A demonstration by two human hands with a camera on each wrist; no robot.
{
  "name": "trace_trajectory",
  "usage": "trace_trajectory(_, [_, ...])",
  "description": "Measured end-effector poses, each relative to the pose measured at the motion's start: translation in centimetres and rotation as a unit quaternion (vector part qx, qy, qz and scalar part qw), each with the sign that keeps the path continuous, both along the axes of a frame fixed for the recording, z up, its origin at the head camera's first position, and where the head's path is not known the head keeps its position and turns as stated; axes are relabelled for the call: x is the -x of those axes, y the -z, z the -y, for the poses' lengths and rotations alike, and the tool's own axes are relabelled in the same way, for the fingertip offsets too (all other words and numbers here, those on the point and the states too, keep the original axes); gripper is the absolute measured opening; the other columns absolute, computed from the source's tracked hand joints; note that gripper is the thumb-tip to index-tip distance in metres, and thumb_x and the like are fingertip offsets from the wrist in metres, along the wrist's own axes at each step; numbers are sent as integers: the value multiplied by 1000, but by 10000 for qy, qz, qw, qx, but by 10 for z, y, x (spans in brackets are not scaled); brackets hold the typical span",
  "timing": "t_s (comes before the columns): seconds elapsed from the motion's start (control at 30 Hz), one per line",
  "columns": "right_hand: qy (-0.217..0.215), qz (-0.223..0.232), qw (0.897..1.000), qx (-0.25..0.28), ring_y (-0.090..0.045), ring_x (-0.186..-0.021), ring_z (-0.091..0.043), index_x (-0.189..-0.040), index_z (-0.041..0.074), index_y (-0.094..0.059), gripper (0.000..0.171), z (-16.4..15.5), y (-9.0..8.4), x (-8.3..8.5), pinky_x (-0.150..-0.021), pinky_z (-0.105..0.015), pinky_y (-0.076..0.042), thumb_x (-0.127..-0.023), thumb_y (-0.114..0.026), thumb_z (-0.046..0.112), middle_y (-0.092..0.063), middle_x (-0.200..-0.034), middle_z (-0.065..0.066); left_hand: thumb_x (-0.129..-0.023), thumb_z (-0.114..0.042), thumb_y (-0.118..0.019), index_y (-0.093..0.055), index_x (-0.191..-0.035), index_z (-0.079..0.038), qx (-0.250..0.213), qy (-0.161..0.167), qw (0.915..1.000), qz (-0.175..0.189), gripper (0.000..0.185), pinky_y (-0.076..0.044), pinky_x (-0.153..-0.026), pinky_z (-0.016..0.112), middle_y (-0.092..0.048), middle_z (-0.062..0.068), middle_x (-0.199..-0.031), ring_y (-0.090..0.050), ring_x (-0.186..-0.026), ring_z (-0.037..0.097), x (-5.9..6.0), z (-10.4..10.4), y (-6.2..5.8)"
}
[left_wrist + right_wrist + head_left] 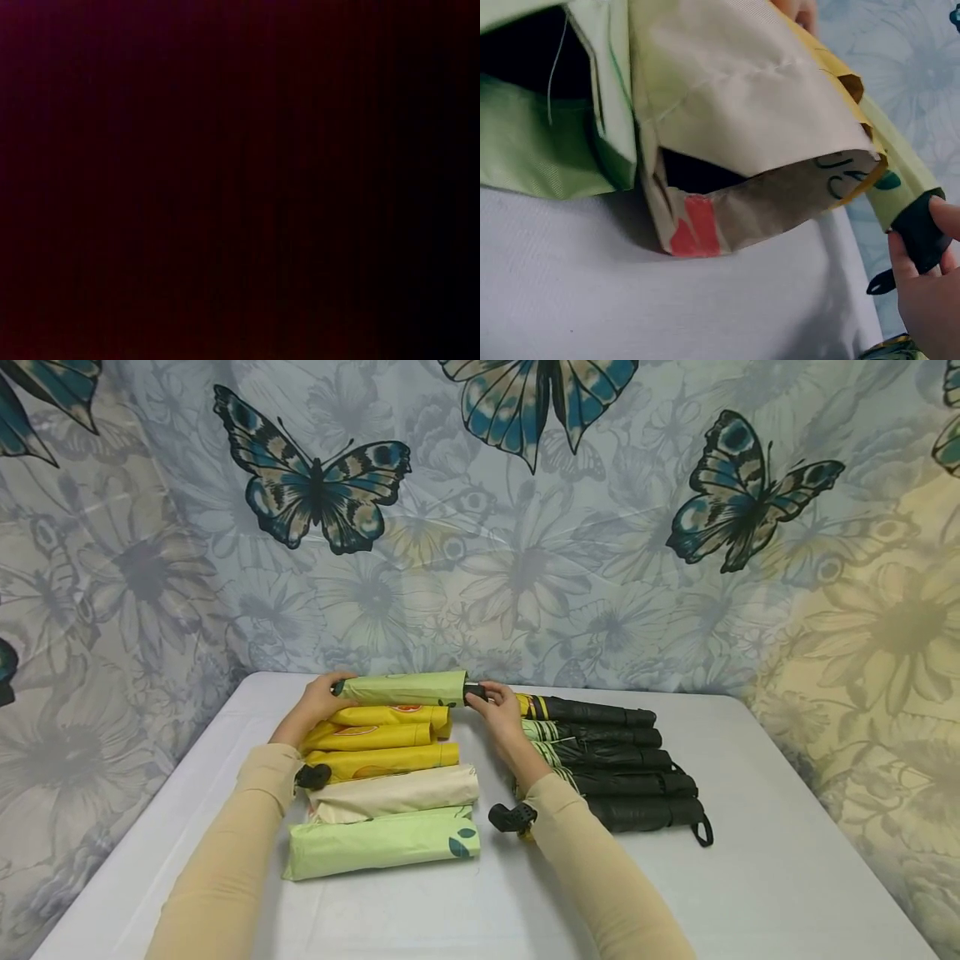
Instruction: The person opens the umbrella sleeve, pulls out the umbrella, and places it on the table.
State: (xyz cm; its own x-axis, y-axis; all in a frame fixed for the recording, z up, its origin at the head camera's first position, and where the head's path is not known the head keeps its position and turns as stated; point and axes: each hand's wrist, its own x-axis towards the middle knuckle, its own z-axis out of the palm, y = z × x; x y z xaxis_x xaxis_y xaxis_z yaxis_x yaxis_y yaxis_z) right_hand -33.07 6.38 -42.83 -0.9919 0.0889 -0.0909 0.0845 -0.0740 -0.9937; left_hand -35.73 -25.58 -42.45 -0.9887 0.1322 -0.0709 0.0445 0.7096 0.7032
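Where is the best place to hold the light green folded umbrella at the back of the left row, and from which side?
Probably at both ends: the light green umbrella lies crosswise, so the left hand takes its tip and the right hand its black handle.

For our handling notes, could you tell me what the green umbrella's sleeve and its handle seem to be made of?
The green umbrella's sleeve looks like thin woven synthetic fabric with a slight sheen: it creases softly and shows stitched seams. Its handle, pinched by the right hand, appears to be matte black plastic, possibly rubber-coated.

Bare table point(787, 827) right of black umbrellas point(622, 760)
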Motion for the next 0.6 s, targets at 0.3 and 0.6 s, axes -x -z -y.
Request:
trace_trajectory(0.3, [-17, 5, 9997, 229, -64, -107, -29, -131, -1, -51, 46, -8, -8, 0, -105, -42, -50, -90, -69, 8, -55, -126, -20, -94, -16, -65, -45, -144, 0, 382, 10, 9992, -127, 56, -39, -108, 61, -43, 32, -144, -42, -130, 49, 2, -3, 3])
trace_trajectory(0.6, [124, 263, 9995, 125, -68, -104, -30, -137, 1, -49, 50, -19, -18, 2, -104, -43, -50, -93, -67, 16, -55, -131, -17, -93, -14, -65, -49, -138, 7, 331, -16, 9993, -164, 52, -44, -104, 57, -49, 32, -137, -48, -123, 47, 0, -1, 1])
